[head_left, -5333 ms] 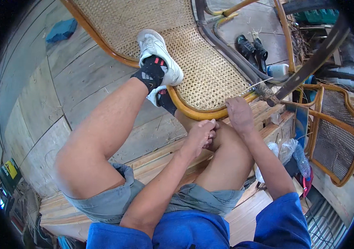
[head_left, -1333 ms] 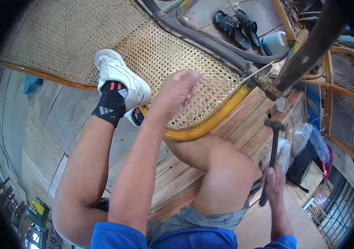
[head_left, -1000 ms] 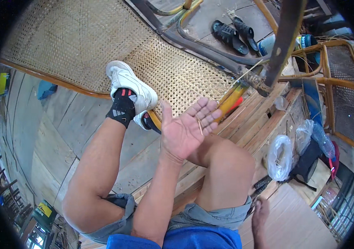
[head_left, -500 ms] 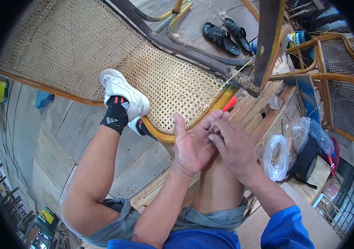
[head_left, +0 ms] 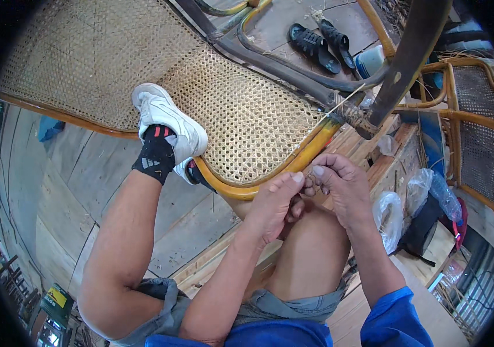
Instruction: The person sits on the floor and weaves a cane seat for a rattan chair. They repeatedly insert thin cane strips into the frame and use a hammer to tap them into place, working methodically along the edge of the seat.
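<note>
My left hand (head_left: 275,208) and my right hand (head_left: 344,188) are close together above my knee. Both have thumb and fingers pressed together; whatever lies between them is too small to make out. Just beyond them curves the yellow-brown rattan frame (head_left: 241,191) of a chair or lounger, bordering a woven cane panel (head_left: 247,115). At the panel's right corner, a wrapped binding (head_left: 356,114) ties the frame to a dark pole (head_left: 412,55). A thin pale strip (head_left: 348,98) sticks out there. My white shoe (head_left: 172,121) rests against the cane.
Black sandals (head_left: 314,47) lie on the plank floor at the far side. Stacked wooden boards (head_left: 394,144) are right of my hands, with clear plastic bags (head_left: 389,217) and a plastic bottle (head_left: 448,199) beyond. Another cane chair (head_left: 481,115) stands at the right.
My left hand has turned from an open palm to a pinch. My right hand has shifted slightly right, its fingers still pinched. The view has shifted a little.
</note>
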Tool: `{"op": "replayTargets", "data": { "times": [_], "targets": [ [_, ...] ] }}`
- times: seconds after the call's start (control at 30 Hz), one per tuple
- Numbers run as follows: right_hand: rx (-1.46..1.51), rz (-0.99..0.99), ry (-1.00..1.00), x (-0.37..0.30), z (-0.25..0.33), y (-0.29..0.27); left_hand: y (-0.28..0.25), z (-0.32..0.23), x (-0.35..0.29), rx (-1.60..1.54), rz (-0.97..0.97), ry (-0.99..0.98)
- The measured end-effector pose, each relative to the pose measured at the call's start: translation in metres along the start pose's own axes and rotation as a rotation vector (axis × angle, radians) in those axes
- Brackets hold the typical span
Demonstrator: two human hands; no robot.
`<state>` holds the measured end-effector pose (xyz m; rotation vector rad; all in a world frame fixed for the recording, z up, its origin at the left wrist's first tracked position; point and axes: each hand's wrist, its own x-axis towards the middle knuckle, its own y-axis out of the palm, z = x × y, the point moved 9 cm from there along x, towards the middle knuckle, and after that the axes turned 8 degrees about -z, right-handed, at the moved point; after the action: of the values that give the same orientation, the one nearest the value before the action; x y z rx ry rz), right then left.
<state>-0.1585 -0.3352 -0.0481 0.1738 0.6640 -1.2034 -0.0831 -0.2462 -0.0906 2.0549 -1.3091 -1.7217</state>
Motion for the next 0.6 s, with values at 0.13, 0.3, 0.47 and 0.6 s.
{"op": "replayTargets", "data": {
  "times": [0.13,0.3,0.47,0.6],
  "targets": [
    [0.069,0.061,0.084,0.002,-0.008,0.005,-0.001,-0.002,0.003,-0.034,0.010,0.029],
    [0.177,0.168,0.156,-0.001,-0.010,0.015,-0.002,0.002,0.001,-0.080,0.032,-0.049],
    [0.017,0.210,0.114,0.001,-0.017,0.012,-0.007,0.004,0.003,-0.044,-0.048,-0.040],
    [0.111,0.275,0.271,-0.003,-0.025,0.017,-0.011,0.009,0.006,0.047,-0.052,-0.061]
  ]
}}
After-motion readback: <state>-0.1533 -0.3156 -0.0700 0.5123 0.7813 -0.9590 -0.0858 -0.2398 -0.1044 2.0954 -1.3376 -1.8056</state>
